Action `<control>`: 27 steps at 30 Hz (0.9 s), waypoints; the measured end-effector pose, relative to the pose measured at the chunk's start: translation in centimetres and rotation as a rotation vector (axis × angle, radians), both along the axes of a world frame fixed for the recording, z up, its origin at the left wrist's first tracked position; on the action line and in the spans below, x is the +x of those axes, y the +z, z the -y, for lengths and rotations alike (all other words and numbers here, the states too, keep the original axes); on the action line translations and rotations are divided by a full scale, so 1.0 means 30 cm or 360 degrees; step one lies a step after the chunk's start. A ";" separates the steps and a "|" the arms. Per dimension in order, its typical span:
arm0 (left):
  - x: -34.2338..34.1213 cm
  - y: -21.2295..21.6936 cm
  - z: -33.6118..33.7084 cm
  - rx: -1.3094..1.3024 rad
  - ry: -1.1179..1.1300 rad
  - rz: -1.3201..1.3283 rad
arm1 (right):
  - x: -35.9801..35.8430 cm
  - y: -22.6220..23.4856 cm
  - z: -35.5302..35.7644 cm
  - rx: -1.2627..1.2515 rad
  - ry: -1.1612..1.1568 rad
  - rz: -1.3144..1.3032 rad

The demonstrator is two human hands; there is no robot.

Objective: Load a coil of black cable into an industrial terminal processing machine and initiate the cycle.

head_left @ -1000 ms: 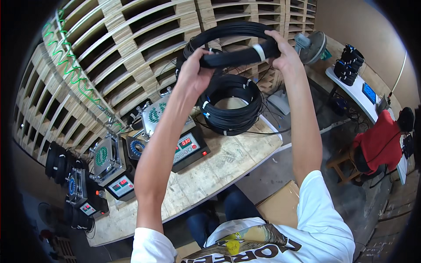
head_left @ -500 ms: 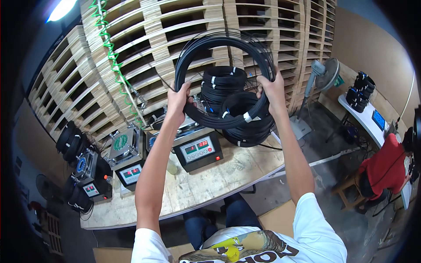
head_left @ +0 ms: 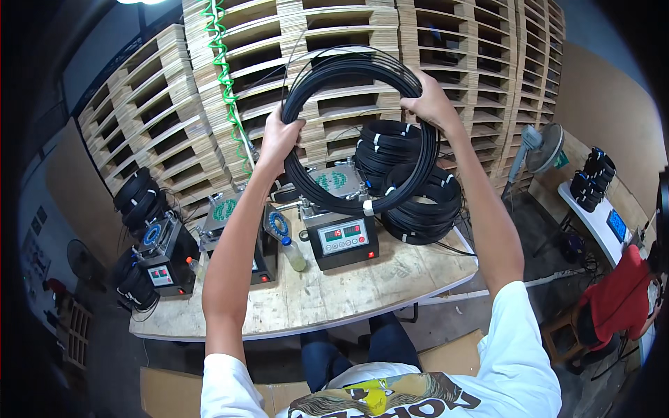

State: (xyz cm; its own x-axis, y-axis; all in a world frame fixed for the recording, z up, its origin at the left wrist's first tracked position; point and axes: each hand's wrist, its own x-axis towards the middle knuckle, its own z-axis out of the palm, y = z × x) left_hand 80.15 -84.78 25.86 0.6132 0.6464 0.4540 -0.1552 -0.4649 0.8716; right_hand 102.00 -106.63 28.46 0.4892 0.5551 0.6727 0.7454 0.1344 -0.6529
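A large coil of black cable (head_left: 362,65), tied with a white band at its bottom, is held up like a ring in front of me. My left hand (head_left: 281,138) is closed round its left side, the thumb across the inner edge. On the upper right, my right hand (head_left: 433,106) grips the same coil. Loose strands stick out along the top. Behind the coil's lower part stands a black machine (head_left: 341,244) with a lit control panel and green round pieces on its metal top. More black cable coils (head_left: 422,221) are stacked beside it, partly hidden.
Two similar machines (head_left: 162,273) and a bottle with a blue cap (head_left: 294,255) are on the wooden table (head_left: 313,299). Stacked pallets (head_left: 334,28) rise behind. A fan (head_left: 540,150) stands at right, near a person in red (head_left: 617,299).
My right hand is higher on the coil's side, and the coil is turned somewhat. The view has shifted, uncovering the machine's top. The panel's readout has changed.
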 end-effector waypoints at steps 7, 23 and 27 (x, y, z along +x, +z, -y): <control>0.026 -0.014 -0.013 0.1705 0.1097 0.0043 | 0.029 -0.104 -0.024 0.0096 0.0022 -0.0043; -0.122 -0.196 -0.088 0.1464 0.0730 -0.0515 | -0.099 -0.294 -0.252 -0.0321 -0.0137 0.0216; -0.137 -0.195 -0.108 0.1924 0.0757 -0.0380 | -0.100 -0.327 -0.249 -0.0359 -0.0101 0.0270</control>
State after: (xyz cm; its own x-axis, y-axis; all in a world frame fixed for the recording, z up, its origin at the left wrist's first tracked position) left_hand 76.04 -81.55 20.02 0.5853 0.0859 0.8063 0.3371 -0.9301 -0.1456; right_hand 99.00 -99.16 18.65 0.4185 0.6719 0.6111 0.8489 -0.0501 -0.5262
